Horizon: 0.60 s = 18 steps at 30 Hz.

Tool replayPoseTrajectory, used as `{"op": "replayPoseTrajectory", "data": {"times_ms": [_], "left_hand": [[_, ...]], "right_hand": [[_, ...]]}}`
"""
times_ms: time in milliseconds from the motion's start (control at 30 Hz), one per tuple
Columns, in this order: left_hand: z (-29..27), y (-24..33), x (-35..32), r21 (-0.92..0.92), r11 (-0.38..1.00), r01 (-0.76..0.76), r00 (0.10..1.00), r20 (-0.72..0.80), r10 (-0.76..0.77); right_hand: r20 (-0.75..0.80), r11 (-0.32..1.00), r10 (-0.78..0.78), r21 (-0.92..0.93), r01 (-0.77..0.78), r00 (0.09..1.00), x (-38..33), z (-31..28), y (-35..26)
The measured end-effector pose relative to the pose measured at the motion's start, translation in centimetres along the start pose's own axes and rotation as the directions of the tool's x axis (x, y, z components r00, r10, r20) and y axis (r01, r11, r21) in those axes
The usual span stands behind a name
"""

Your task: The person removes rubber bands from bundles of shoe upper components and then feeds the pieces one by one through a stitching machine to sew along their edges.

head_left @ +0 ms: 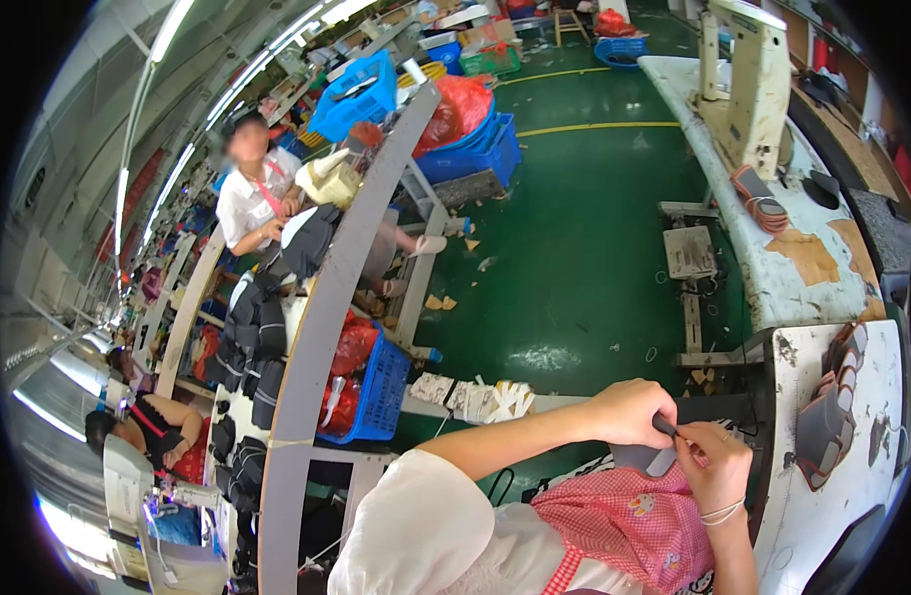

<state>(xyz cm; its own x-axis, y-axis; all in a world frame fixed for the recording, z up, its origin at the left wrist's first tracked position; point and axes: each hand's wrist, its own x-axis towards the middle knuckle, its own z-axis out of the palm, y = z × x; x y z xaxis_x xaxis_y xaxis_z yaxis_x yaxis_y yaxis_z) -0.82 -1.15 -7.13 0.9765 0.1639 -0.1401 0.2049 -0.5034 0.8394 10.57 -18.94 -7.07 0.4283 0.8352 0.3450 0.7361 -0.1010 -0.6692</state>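
Above my lap, my left hand (636, 413) and my right hand (715, 462) meet at a small grey and black fabric piece (646, 455), which looks like a shoe part. My left hand is closed on its dark upper edge. The thumb and fingers of my right hand pinch the same edge from the other side. Part of the piece hangs below my fingers, over a pink checked apron (629, 516). On the white table to my right lies an overlapping row of grey pieces with orange-brown edges (827, 421).
A cream sewing machine (758, 89) stands on the worn table ahead, near a small stack of pieces (760, 198). A grey rail (322, 327) runs along my left, with a blue crate (381, 387) beside it. Beyond it, a co-worker (262, 193) handles dark pieces.
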Motion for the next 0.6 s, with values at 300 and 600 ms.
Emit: {"op": "replayPoseTrajectory", "data": {"times_ms": [300, 600], "left_hand": [[1.6, 1.1, 2.7, -0.029, 0.998, -0.059, 0.987, 0.146, 0.063], [8.9, 6.1, 15.2, -0.011, 0.791, -0.612, 0.777, 0.180, 0.604]], "right_hand": [[-0.110, 0.978, 0.160, 0.155, -0.142, 0.981, -2.0, -1.0, 2.1], [-0.445, 0.731, 0.682, 0.433, -0.528, 0.580, -12.7, -8.3, 12.4]]}}
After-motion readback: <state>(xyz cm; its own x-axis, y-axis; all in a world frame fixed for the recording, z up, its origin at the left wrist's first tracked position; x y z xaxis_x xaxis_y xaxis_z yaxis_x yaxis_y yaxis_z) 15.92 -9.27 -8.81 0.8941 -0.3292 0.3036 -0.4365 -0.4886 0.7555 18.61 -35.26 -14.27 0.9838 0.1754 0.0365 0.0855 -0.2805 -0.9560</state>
